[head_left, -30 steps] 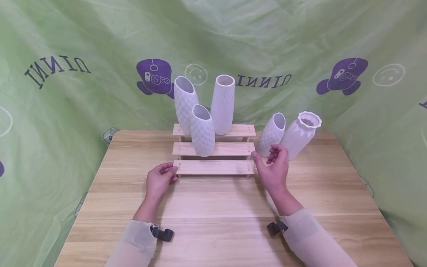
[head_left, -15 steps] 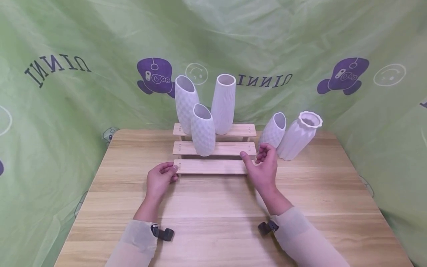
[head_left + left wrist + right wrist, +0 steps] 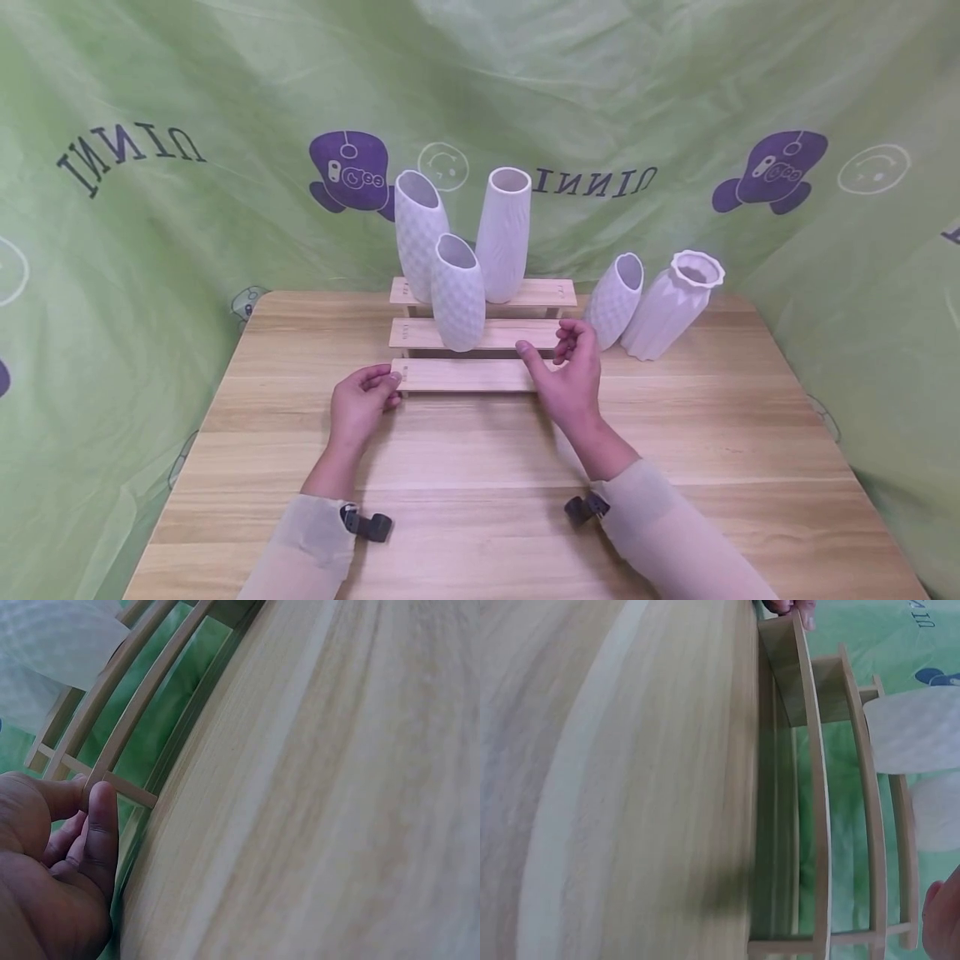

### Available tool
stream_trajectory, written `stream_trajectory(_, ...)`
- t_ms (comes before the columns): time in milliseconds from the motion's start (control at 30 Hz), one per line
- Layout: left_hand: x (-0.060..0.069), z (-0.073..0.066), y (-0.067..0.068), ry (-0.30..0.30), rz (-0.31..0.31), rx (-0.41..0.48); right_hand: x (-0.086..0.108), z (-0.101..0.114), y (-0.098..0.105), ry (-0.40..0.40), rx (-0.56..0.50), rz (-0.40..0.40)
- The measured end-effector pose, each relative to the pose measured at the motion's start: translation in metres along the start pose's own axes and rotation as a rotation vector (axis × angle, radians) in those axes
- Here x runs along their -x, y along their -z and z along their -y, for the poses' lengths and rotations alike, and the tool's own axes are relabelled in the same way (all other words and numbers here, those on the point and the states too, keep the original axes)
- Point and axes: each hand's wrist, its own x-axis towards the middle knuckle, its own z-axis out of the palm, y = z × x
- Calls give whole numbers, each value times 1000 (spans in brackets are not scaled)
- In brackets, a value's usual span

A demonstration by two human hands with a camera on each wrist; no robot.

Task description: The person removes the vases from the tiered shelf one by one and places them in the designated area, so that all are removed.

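Observation:
A three-step wooden display stand sits at the table's back middle. My left hand pinches the left end of its lowest step between thumb and fingers, also plain in the left wrist view. My right hand is in front of the stand's right end, thumb apart from loosely bent fingers, holding nothing. It hides the right end of the lowest step. On the top step stand a dimpled white vase and a tall white vase. A shorter dimpled vase stands on the middle step.
Right of the stand, on the table, are a small white vase with a slanted mouth and a white vase with a wavy rim. A green printed cloth hangs behind the table and along both sides.
My right hand has moved left, away from the two vases at the right, to the stand's right end. My left hand keeps its pinch in the same place.

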Motion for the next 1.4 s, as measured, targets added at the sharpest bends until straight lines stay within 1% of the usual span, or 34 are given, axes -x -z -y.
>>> stream_trajectory(200,-1,1,0,-13,9,9,-1,7,-8,-8,-15,22)
stream_trajectory(433,0,-1,1,-6,12,9,-3,-27,-22,-22,-3,61)
stream_trajectory(500,0,-1,1,-1,11,8,-3,-28,-25,-25,-6,73)
stream_trajectory(733,0,0,1,4,7,7,-4,-27,-32,-24,11,100)
stream_trajectory(933,0,-2,2,8,15,2,-5,-25,-41,9,-3,124)
stream_trajectory(1133,1,-3,2,12,22,8,-9,-19,-51,17,-2,158)
stream_trajectory(1400,2,-5,2,16,20,0,-11,-16,-58,53,-3,187)
